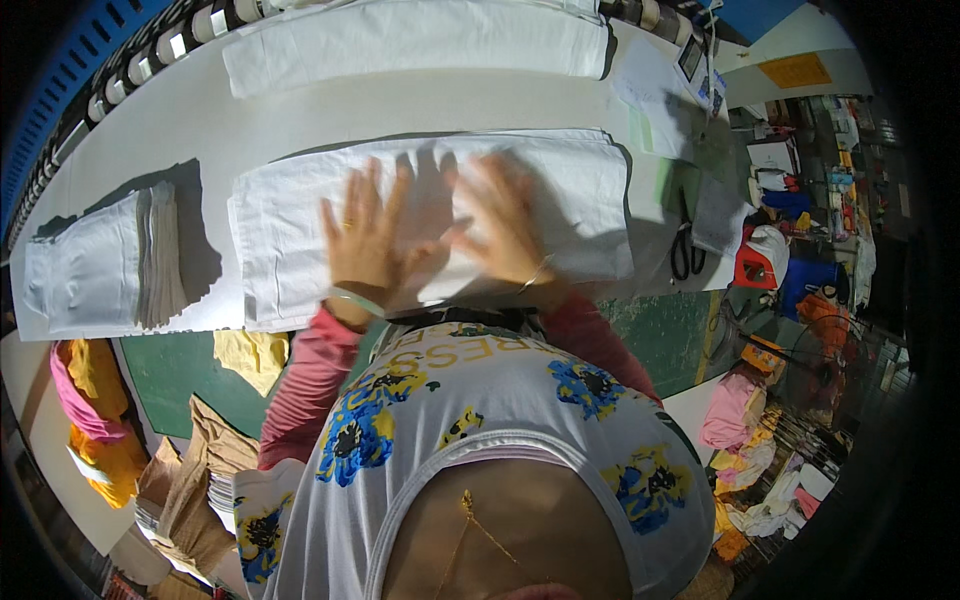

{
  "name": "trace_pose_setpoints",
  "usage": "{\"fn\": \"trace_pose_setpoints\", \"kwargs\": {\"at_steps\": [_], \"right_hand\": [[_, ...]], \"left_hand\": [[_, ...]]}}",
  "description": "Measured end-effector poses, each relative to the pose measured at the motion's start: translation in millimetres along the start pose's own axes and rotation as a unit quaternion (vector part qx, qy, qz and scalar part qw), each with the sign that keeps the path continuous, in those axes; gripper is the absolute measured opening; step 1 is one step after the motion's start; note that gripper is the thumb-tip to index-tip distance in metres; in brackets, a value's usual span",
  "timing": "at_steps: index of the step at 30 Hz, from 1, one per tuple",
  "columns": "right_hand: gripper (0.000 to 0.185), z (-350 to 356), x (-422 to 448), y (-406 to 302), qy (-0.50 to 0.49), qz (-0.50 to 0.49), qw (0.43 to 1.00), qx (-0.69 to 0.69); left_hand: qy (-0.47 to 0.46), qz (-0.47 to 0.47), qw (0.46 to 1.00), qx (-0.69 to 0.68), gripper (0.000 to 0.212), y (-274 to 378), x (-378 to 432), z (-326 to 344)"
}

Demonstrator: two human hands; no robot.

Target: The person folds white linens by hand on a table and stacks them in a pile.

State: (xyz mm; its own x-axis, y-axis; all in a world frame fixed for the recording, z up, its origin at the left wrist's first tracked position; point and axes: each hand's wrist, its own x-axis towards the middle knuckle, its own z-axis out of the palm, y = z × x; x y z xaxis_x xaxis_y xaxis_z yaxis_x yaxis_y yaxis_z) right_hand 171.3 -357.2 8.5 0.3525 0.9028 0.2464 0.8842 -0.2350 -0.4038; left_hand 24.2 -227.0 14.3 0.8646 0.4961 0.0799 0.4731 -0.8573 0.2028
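Observation:
A folded white cloth (292, 217) lies across the table in front of me, its long side running left to right and faint creases showing on its left part. My left hand (367, 232) rests palm down on it with fingers spread, a ring on one finger and a bangle at the wrist. Beside it, my right hand (499, 217) is over the same cloth, blurred by motion, its thumb near the left thumb. Whether the right palm touches the cloth cannot be told. Neither hand holds anything.
Folded white pieces (90, 262) are stacked at the left. Another folded white cloth (420, 45) lies at the table's far side. Black-handled scissors (684, 251) and papers (660, 112) lie at the right. Below the table edge are a yellow cloth (251, 358) and a brown sack (199, 487).

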Motion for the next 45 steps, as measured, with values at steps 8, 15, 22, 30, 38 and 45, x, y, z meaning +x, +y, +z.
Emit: {"fn": "trace_pose_setpoints", "kwargs": {"at_steps": [8, 15, 22, 30, 38, 45], "right_hand": [[0.064, -22, -81, 128, -0.011, 0.152, 0.945, -0.288], [0.064, -51, -5, 197, 0.031, 0.226, 0.959, -0.168], [0.048, -34, 130, 269, 0.13, 0.092, 0.987, -0.005], [0.03, -48, 133, 277, 0.117, 0.079, 0.99, -0.013], [0.016, -101, 84, 217, 0.081, 0.144, 0.967, 0.194], [0.013, -155, -1, 140, 0.29, 0.056, 0.942, 0.161]], "left_hand": [[-0.062, -0.262, 0.959, 0.088, 0.083, -96, -58, 20], [0.158, -0.104, 0.981, 0.043, 0.084, -249, 28, 35], [0.162, -0.274, 0.806, -0.498, 0.081, -247, 185, 5], [0.117, -0.112, 0.814, -0.557, 0.027, -269, 149, 6], [0.206, -0.003, 0.922, -0.327, 0.033, -266, 79, -39], [0.327, 0.104, 0.895, -0.285, 0.029, -215, -11, -131]]}}
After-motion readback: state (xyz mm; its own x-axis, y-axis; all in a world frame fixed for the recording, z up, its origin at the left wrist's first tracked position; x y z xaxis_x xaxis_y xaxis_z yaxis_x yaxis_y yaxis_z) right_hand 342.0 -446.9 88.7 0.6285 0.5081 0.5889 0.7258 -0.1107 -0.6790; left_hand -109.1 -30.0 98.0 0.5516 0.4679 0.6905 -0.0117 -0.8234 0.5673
